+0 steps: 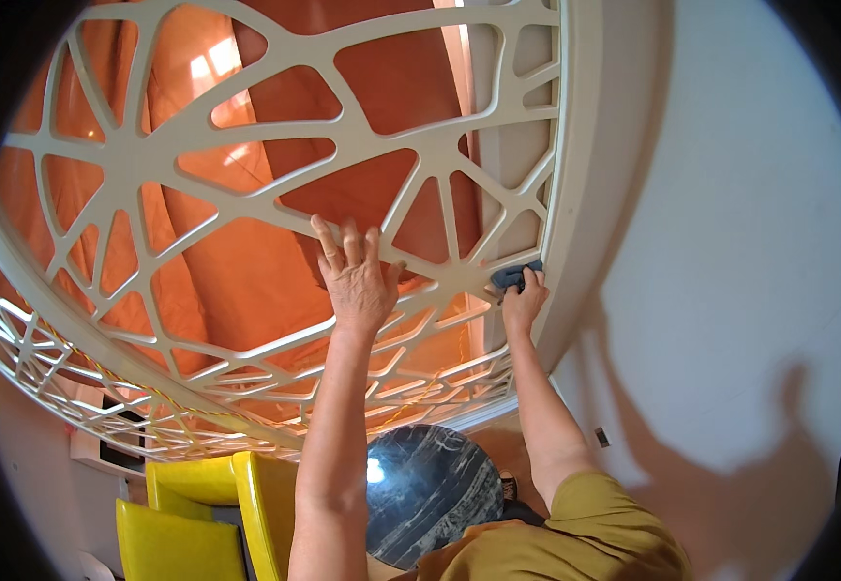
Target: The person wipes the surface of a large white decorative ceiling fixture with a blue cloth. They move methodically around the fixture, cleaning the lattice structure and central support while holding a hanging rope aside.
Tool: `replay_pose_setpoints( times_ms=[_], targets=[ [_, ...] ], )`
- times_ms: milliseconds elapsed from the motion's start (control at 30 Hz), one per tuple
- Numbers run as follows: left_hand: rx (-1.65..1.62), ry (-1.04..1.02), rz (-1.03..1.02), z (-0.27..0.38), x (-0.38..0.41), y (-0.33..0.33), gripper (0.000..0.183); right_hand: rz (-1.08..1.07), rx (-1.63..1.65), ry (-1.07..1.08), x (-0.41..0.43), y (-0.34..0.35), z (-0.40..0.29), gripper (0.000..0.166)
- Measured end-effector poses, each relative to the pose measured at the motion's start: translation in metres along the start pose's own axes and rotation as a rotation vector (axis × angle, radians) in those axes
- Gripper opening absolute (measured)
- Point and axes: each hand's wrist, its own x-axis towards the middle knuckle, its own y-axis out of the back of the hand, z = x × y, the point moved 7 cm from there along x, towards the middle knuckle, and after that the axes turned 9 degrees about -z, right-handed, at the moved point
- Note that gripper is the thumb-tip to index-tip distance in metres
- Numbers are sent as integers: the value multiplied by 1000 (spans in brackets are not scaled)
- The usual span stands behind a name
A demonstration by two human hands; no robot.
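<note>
A cream lattice screen (130, 167) with irregular cut-outs fills the space before me. My left hand (359, 279) is raised at the lattice near the middle, fingers apart, its fingertips by a slanting bar; whether they touch it is hard to tell. Farther right, my right hand (526, 294) holds a dark blue-grey cloth (511, 277) against the lattice, close to where it meets the right-hand frame (573, 181). Orange curtains (224, 276) hang behind the cut-outs.
Below stands a round dark marbled table (431, 494), with a yellow-green armchair (181, 537) to its left. A white wall (725, 181) with a socket (602, 436) rises at the right. A yellow twisted cord (152, 394) runs along the lower lattice.
</note>
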Motion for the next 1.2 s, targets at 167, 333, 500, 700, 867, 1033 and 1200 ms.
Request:
replay_pose_setpoints(
  times_ms=[167, 333, 500, 700, 867, 1033, 1200],
  targets=[
    [27, -15, 35, -3, -1, -1, 67, -220, 954, -312, 7, -9, 27, 44],
    [87, -37, 48, -5, 0, 1, 67, -184, -369, 379, -3, 25, -12, 41],
    [63, -15, -6, -3, 0, 1, 67, -196, -398, 471, -3, 37, -11, 43],
    [88, 1, -9, -2, 0, 1, 68, 37, 114, 196, -41, 8, -2, 46],
    [81, -27, -6, -5, 1, -1, 70, -88, 151, -26, -57, -39, -1, 53],
    [66, -41, 13, -8, -3, -3, 69, -202, 507, -17, -57, -51, -6, 50],
    [91, -55, 33, -6, -2, 0, 68, -235, 13, 295, -53, -27, 4, 53]
  ],
)
